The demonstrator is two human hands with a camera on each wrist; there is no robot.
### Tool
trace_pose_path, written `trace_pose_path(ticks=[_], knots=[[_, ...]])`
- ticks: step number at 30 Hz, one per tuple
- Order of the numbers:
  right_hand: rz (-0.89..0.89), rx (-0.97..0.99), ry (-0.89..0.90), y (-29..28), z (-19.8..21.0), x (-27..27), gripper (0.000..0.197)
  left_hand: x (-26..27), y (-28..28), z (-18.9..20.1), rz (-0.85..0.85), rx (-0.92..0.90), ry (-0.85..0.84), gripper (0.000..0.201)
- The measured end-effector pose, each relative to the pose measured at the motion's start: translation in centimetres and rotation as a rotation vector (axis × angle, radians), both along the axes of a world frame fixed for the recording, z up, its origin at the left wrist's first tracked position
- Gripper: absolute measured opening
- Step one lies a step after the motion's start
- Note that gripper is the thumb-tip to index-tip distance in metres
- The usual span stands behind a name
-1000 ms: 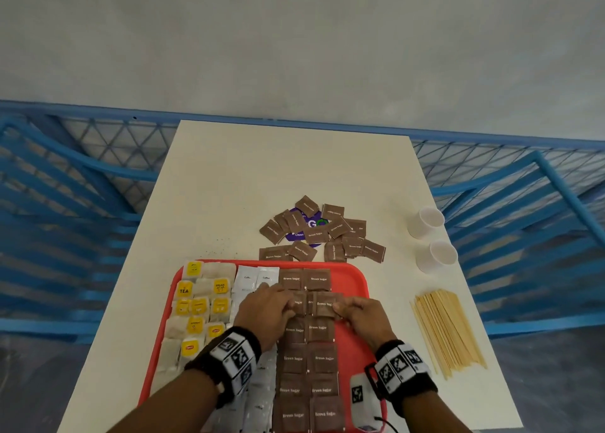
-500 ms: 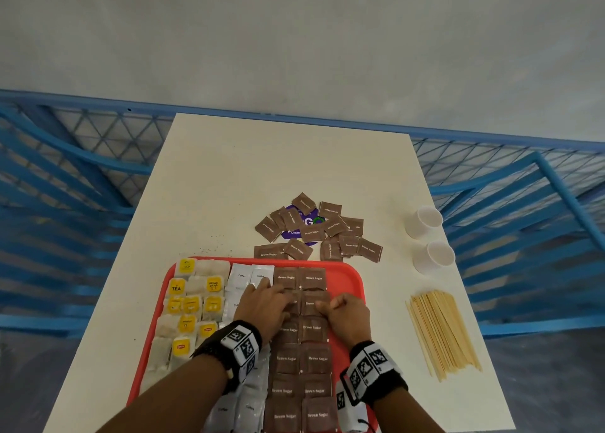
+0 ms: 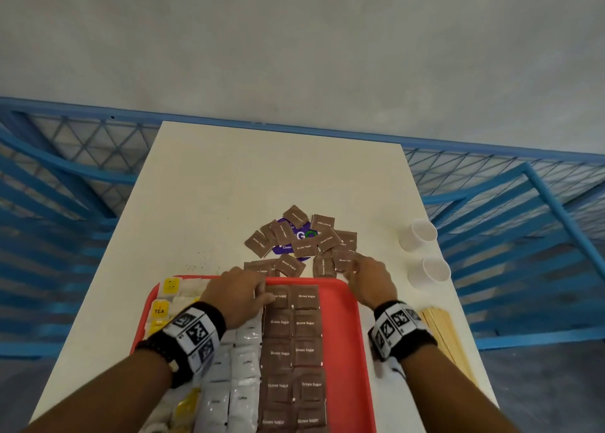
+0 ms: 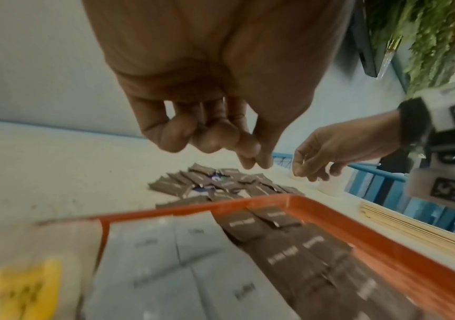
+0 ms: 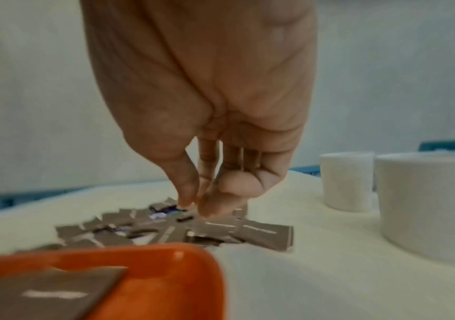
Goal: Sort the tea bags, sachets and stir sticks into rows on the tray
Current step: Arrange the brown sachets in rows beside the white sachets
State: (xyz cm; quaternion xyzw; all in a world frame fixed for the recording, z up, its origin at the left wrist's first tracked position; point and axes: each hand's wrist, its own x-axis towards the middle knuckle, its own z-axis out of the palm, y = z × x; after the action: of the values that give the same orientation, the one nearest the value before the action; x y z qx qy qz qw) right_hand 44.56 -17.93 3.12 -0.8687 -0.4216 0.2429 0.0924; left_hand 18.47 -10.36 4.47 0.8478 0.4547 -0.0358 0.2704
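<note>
A red tray (image 3: 345, 334) holds rows: yellow-tagged tea bags (image 3: 170, 285) on the left, white sachets (image 3: 242, 367) in the middle, and two rows of brown sugar sachets (image 3: 304, 324). More brown sachets lie in a loose pile (image 3: 294, 239) beyond the tray's far edge. My left hand (image 3: 258, 293) hovers at the tray's far end, fingers loosely curled and holding nothing (image 4: 215, 147). My right hand (image 3: 355, 267) is off the tray, over the pile's right side. Its thumb and fingers point down close together just above the sachets (image 5: 196, 207), with nothing between them.
A bundle of wooden stir sticks (image 3: 442, 328) lies on the table right of the tray. Two white cups (image 3: 419, 236) (image 3: 430, 272) stand behind the sticks, close to my right hand. A purple packet (image 3: 301, 236) lies under the pile. Blue railings surround the table.
Both hands have left the middle of the brown rows. The right hand moved forward off the tray to the loose pile; the left hand moved to the tray's far end.
</note>
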Motion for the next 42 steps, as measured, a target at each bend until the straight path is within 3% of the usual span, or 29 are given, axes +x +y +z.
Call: trace_pose_path(ticks=[4,7,10,16,19,22,25,28,33,37,42], knots=[[0.34,-0.072,-0.124,2.8,-0.8,2.1,0.054,1.0,3.2,0.6,-0.015,0.028,0.076,0.027],[0.521,-0.092,-0.124,4.5,-1.6,2.5,0.049,1.9,5.4,0.3,0.009,0.031,0.112,0.006],[0.578,-0.146,-0.094,5.9,-2.5,2.4,0.047,2.8,6.8,-0.8,0.02,0.008,0.138,0.012],[0.49,-0.039,0.026,8.4,-4.3,0.9,0.039,4.0,7.7,-3.5,-0.082,-0.033,0.199,0.039],[0.494,-0.038,0.027,8.8,-3.9,1.4,0.029,4.1,8.1,-4.3,-0.146,-0.008,0.238,0.042],[0.525,-0.126,-0.021,8.7,-3.9,1.7,0.039,4.4,8.1,-4.7,-0.181,0.004,0.259,0.048],[0.436,-0.153,-0.024,8.8,-4.6,0.8,0.048,4.8,7.8,-5.1,-0.168,-0.008,0.31,0.044],[0.337,-0.138,0.05,9.0,-5.1,0.0,0.036,5.1,7.7,-5.3,-0.134,-0.021,0.332,0.038],[0.196,-0.108,0.195,8.8,-5.1,1.7,0.009,5.1,7.9,-5.5,-0.129,-0.041,0.281,0.045],[0.11,0.021,0.232,8.5,-2.8,2.4,0.004,5.2,8.1,-5.5,-0.159,-0.045,0.257,0.04],[0.194,-0.006,0.525,8.3,-1.6,0.1,0.016,5.8,7.8,-5.5,-0.166,-0.031,0.302,0.045]])
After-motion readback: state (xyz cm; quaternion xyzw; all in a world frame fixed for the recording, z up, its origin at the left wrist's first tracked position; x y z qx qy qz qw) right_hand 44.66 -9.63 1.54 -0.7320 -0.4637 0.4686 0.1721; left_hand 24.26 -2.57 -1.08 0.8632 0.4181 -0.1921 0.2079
